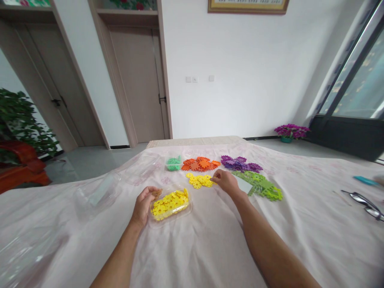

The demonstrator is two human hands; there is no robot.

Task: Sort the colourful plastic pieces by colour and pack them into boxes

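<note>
A clear plastic box (pixel 187 215) full of yellow flower-shaped pieces (pixel 169 205) stands in front of me. My left hand (pixel 146 203) is closed on the box's left rim, thumb and fingers pinched at the edge. Behind the box lies a small loose pile of yellow flower-shaped pieces (pixel 198 181). At the right end of that pile my right hand (pixel 225 182) pinches a yellow piece, its fingertips partly hidden. Orange pieces (pixel 199 163) lie just beyond, and purple pieces (pixel 241 164) are farther right. Green pieces (pixel 265 185) spread to the right of my right hand.
A clear box with mint-green pieces (pixel 173 163) stands behind. Under the right wrist is a pale flat card (pixel 244 185). Clear plastic containers (pixel 99 192) lie at left. Eyeglasses (pixel 364 203) and a blue object (pixel 365 180) lie at far right. A wrinkled cloth (pixel 204 248) covers the table.
</note>
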